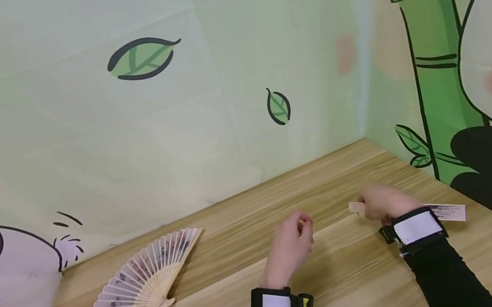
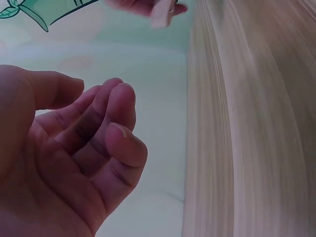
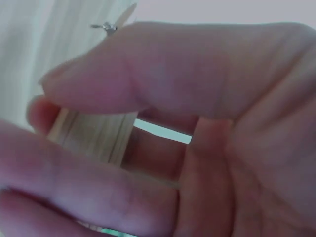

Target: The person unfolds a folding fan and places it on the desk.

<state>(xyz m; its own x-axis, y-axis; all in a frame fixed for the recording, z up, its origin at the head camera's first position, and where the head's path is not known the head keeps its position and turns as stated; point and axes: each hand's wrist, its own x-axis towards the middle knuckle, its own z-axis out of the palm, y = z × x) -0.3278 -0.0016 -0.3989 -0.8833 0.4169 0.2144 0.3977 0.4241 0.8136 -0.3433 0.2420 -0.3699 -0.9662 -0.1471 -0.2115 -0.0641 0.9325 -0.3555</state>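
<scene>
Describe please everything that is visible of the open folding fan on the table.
The open folding fan is spread wide, its whitish pleated leaf bearing dark and reddish designs; paper or cloth, I cannot tell. Pale, wood-like ribs converge at one end. It lies on the wood-grain table, left of the left hand; no hand touches it.

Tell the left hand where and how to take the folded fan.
Pinch the folded fan by its pale end, probably coming from the left: this narrow end juts past the right hand on the side nearest the left hand, while the printed end lies beyond the right wristband.
</scene>
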